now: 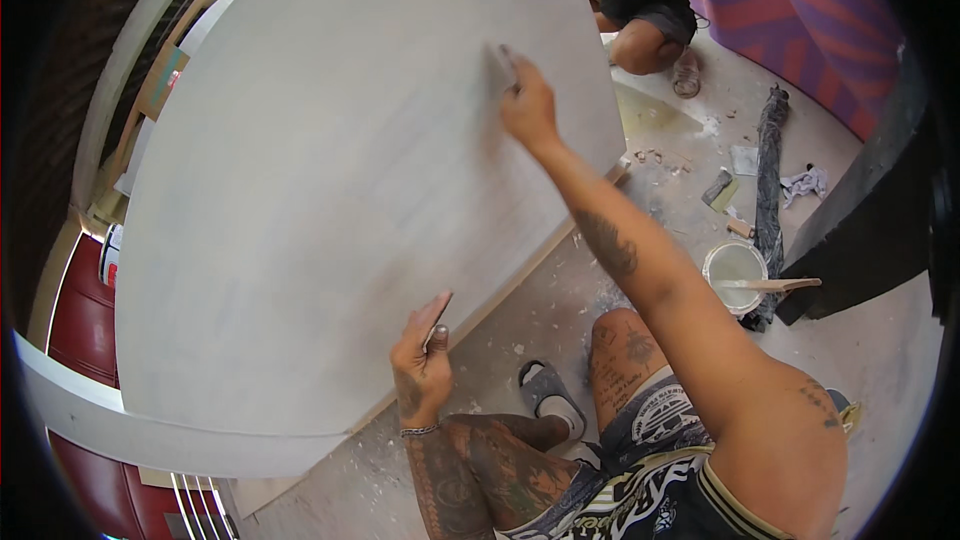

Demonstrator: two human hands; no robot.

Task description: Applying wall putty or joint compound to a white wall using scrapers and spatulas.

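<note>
A large pale grey-white panel [300,160] with a smooth, faintly smudged face fills the left and middle of the head view. My right hand [530,112] reaches up to its far right part, fingers curled over something thin and dark against the surface; what it is does not show clearly. Close to the panel's near edge is my left hand [418,365], its fingers long and straight. A thin dark strip shows between those fingers and the thumb, too narrow to name. Grey dust coats the fingertips of both hands.
At the top, a person [640,0] in black crouches beyond the panel. Right of me stand a white bucket [735,270] with a wooden stick across it, a long dark wrapped roll [770,160] and a crumpled rag [803,184]. Scraps litter the floor. Dark red upholstery [80,320] lies far left.
</note>
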